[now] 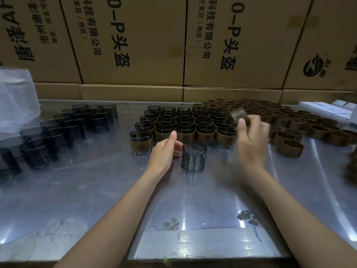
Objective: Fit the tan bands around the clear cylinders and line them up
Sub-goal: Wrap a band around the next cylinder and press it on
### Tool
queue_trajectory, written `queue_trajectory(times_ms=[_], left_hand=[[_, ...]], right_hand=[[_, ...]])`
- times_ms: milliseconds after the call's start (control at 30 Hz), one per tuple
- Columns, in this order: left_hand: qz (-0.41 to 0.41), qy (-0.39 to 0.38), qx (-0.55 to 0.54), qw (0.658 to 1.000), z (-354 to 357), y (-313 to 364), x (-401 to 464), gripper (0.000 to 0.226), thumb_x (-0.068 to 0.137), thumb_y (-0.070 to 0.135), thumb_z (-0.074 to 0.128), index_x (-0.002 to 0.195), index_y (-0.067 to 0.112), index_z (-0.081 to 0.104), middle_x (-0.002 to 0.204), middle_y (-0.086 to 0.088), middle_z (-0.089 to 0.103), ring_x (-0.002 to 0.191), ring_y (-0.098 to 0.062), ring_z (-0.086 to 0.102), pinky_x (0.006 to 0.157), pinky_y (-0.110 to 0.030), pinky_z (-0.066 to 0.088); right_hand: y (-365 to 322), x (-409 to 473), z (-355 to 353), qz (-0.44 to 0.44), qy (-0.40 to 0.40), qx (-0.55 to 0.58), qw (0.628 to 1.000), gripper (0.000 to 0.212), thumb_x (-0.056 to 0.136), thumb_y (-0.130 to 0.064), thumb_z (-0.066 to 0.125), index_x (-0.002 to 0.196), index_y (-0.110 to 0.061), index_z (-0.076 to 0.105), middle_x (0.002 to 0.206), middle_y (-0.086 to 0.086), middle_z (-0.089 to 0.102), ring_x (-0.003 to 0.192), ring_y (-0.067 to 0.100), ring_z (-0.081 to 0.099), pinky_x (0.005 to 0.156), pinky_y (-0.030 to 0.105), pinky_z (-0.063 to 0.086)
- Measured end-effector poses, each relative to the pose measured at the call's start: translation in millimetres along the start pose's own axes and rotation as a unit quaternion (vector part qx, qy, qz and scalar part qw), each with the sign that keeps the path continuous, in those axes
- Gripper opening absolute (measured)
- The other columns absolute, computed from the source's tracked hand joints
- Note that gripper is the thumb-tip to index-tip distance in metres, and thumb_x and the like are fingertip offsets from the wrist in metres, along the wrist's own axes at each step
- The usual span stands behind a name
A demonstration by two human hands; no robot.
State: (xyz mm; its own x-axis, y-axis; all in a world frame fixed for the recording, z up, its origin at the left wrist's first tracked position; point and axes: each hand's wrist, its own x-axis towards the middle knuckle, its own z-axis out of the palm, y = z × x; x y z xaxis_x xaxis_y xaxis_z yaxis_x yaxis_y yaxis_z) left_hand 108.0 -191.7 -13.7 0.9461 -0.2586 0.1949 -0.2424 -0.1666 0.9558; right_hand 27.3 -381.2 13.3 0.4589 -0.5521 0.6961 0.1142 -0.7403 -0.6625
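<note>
Steel worktop (96, 190), cartons behind. Bare clear cylinder (194, 156) upright at centre front, just beside left hand (164, 151), fingers relaxed, holding nothing. Right hand (251, 140) pinches tan band (238, 114), blurred. Advise: steady cyl., lower band square, seat level w/ banded rows (183, 122).

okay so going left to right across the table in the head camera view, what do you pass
Crumpled clear plastic bag → bare smoky clear cylinders → block of tan-banded cylinders → loose tan bands → white flat boxes.
</note>
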Motion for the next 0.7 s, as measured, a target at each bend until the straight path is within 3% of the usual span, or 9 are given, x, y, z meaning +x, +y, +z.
queue_trajectory(times_ms=[67,167,300,400,467,600,700], left_hand=[[0.001,-0.004,0.004,1.000,-1,1,0,0.053,0.100,0.050,0.031,0.076,0.019,0.067,0.085,-0.001,0.071,0.087,-0.016,0.067,0.078,-0.029,0.048],[-0.002,-0.014,0.005,1.000,-2,2,-1,0.053,0.099,0.052,0.032,0.076,0.020,0.067,0.087,-0.001,0.071,0.089,-0.018,0.067,0.083,-0.032,0.049],[-0.007,-0.046,0.013,0.999,-3,3,-3,0.060,0.094,0.064,0.029,0.089,0.022,0.070,0.099,0.003,0.071,0.100,-0.019,0.065,0.097,-0.041,0.046],[0.005,-0.102,0.016,0.995,-2,9,-9,0.081,0.076,0.084,0.024,0.108,0.027,0.070,0.112,0.007,0.069,0.111,-0.013,0.060,0.107,-0.045,0.038],[0.035,-0.169,-0.012,0.985,-1,11,-13,0.086,0.072,0.087,0.026,0.121,0.028,0.065,0.122,0.006,0.066,0.120,-0.013,0.056,0.111,-0.044,0.034],[0.044,-0.217,-0.037,0.975,-2,16,-21,0.081,0.074,0.080,0.034,0.131,0.027,0.056,0.131,0.005,0.061,0.127,-0.013,0.050,0.113,-0.046,0.032],[0.063,-0.226,-0.018,0.972,-3,16,-23,0.072,0.077,0.074,0.039,0.132,0.030,0.053,0.132,0.008,0.058,0.126,-0.007,0.050,0.113,-0.042,0.034]], right_hand=[[-24,-14,4,0.025,-0.059,0.127,0.990,0.024,0.098,-0.039,0.035,0.091,-0.019,0.048,0.087,-0.008,0.042,0.091,0.012,0.040,0.074,0.022,0.031],[-46,-31,9,0.091,-0.166,0.264,0.946,0.033,0.098,-0.048,0.035,0.083,-0.022,0.048,0.077,-0.008,0.045,0.072,-0.001,0.046,0.068,0.010,0.038],[-49,-35,12,0.135,-0.267,0.284,0.911,0.046,0.083,-0.061,0.034,0.077,-0.020,0.055,0.061,-0.015,0.048,0.063,-0.002,0.050,0.072,0.014,0.045],[-47,-36,14,0.086,-0.259,0.255,0.928,0.042,0.087,-0.056,0.033,0.069,-0.023,0.053,0.052,-0.020,0.050,0.053,-0.008,0.046,0.055,0.006,0.038],[-45,-39,17,0.060,-0.251,0.255,0.932,0.040,0.088,-0.054,0.034,0.070,-0.025,0.054,0.055,-0.022,0.054,0.055,-0.009,0.049,0.054,0.005,0.037],[-40,-43,22,0.050,-0.235,0.250,0.938,0.038,0.088,-0.057,0.035,0.076,-0.030,0.059,0.069,-0.024,0.062,0.071,-0.008,0.058,0.065,0.009,0.043],[-35,-45,26,0.058,-0.227,0.218,0.947,0.042,0.087,-0.062,0.031,0.080,-0.035,0.062,0.085,-0.010,0.064,0.088,0.001,0.059,0.080,0.021,0.046]])
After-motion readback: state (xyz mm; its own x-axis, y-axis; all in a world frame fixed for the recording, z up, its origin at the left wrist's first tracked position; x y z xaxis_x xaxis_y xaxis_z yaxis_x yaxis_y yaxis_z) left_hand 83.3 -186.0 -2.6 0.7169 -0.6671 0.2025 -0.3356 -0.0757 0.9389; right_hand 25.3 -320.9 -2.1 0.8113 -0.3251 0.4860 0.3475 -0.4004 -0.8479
